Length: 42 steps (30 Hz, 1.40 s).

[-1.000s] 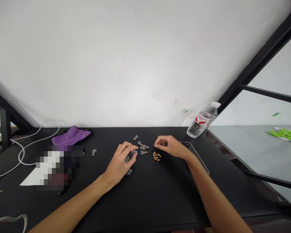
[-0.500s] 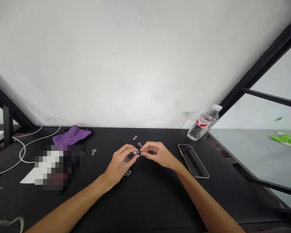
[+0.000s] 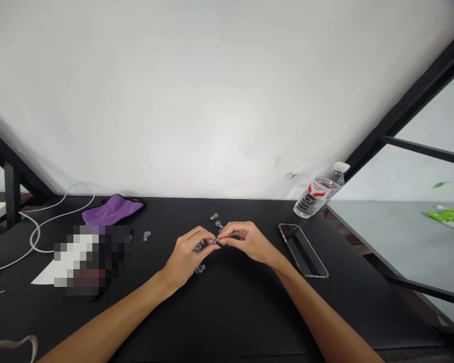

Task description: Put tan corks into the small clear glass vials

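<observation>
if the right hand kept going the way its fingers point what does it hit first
The right hand would most likely meet the small glass vial first, with the left hand just behind; depth is unclear.

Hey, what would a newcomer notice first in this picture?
The left hand and right hand meet at the middle of the black table, their fingertips around a small glass vial. Farther off, a purple cloth lies toward the left, while a water bottle stands out at the far right, beyond a smartphone.

The black worktop (image 3: 249,312) carries a smartphone (image 3: 302,250) lying face up and a plastic water bottle (image 3: 321,190) at its far edge — and, well to the left, a purple cloth (image 3: 111,210) beside a looped white cable (image 3: 36,233).
</observation>
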Tool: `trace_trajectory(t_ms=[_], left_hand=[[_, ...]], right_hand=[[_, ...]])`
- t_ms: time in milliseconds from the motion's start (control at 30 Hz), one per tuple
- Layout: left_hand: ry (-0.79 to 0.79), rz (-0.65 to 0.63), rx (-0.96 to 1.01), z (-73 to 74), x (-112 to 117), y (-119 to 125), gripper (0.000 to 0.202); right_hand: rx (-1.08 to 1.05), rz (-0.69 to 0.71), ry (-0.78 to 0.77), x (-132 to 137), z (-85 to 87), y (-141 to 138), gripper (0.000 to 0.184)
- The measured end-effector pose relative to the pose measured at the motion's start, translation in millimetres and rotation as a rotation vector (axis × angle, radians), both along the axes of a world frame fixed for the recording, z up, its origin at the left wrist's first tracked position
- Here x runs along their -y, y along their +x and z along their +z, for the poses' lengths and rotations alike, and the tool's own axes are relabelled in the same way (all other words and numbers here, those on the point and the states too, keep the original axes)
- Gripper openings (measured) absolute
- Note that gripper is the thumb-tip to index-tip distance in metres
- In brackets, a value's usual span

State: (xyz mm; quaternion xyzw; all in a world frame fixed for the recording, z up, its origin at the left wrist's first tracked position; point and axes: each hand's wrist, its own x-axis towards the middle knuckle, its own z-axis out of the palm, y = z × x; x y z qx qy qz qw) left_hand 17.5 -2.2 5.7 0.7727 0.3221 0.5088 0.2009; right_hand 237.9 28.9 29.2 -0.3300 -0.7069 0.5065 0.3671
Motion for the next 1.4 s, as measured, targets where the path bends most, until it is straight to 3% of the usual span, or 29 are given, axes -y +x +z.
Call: trace_trajectory(t_ms=[233,667,800,933,1167,1400], left_hand=[[0.055,0.039,0.013,0.0,2,1,0.006],[0.137,0.080,-0.036,-3.8,4,1,0.004],[0.104,0.045,-0.113,-1.6,-1,-3,0.014],[0.047,0.077,-0.255,4.1,-9,-13,0.034],[0.026,0.217,-0.554,6.3,-23,-31,0.009],[0.006,0.183,-0.597,1.1,-28,-36,0.011]], right_hand=[[-0.105,-0.016,-0.105,1,-5.9,-9,0.020],[-0.089,-0.038,-0.069,5,-4.8,-17,0.029],[-0.034,-0.036,-0.011,4,-4.1,-12,0.024],[0.062,-0.106,0.095,-2,-2.6,-4,0.025],[0.280,-0.297,0.300,-17,-5.1,15,0.026],[0.294,-0.379,0.274,-27,-19.8,23,0.022]])
